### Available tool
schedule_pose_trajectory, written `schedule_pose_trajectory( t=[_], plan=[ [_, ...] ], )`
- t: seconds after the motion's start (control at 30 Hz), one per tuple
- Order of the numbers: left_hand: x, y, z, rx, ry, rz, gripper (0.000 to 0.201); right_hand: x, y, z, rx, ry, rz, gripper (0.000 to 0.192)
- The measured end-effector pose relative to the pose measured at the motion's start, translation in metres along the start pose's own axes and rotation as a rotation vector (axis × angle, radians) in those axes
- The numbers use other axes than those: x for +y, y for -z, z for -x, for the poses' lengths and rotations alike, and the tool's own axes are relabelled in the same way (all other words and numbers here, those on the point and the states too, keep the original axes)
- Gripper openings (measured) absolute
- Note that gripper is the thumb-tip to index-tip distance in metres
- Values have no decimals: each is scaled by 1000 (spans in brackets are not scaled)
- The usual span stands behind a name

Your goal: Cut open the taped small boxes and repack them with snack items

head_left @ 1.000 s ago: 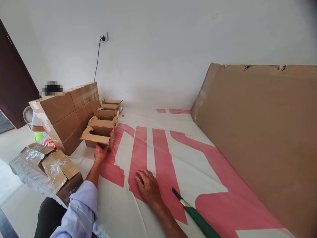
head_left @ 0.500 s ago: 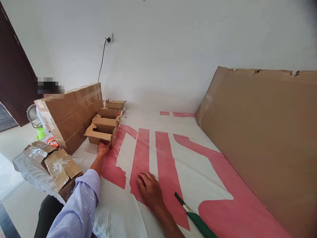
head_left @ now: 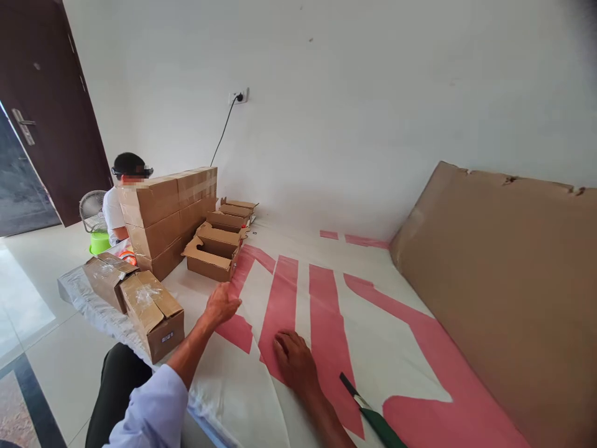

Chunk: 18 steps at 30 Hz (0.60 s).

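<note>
My left hand (head_left: 222, 305) hovers over or rests on the white cloth, just in front of the nearest open cardboard box (head_left: 208, 269) and apart from it. Its fingers are loosely bent, the thumb stands off to the right, and I see nothing held. On the red-printed part of the cloth (head_left: 326, 317), my right hand (head_left: 295, 361) lies palm down with relaxed, slightly curved fingers and nothing visible in it. To its right lies a tool with a dark green handle (head_left: 380, 426) and a dark narrow end, possibly a knife; the lower part runs out of view.
Two taped cardboard boxes (head_left: 152, 302) stand at the left edge. Behind them rises a stack of closed boxes (head_left: 156, 214), with a person (head_left: 113, 208) beyond. More open boxes (head_left: 233, 211) line up toward the wall. A large cardboard sheet (head_left: 504, 280) leans at right.
My left hand has drawn back from the nearest open box toward me. My right hand stays on the cloth. The view has turned left, showing more of the door and the person.
</note>
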<state>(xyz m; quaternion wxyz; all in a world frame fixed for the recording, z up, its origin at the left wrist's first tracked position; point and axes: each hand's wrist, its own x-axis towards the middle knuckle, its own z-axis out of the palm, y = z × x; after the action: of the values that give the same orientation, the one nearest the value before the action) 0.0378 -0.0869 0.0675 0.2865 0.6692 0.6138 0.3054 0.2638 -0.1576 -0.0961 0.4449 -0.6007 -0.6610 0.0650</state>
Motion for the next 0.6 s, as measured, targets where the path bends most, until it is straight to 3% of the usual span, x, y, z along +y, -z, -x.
schedule_pose_trajectory(
  t=[0.07,0.17,0.23,0.33,0.43,0.6],
  plan=[
    [-2,23,31,4,-146,-15,48,2,0,2,-8,1,-4,36],
    [-18,77,68,147,-419,-171,37,5,-1,3,-23,-40,-12,39],
    [-34,116,84,267,-437,-291,33,3,1,4,-43,-76,-24,41],
    [-62,159,97,300,-318,-460,34,-3,9,10,-106,-120,-36,44],
    [-85,173,106,260,-229,-549,38,-8,29,23,-93,-116,8,46],
    [-98,163,115,241,-231,-582,41,12,88,59,88,-63,269,50]
  ],
)
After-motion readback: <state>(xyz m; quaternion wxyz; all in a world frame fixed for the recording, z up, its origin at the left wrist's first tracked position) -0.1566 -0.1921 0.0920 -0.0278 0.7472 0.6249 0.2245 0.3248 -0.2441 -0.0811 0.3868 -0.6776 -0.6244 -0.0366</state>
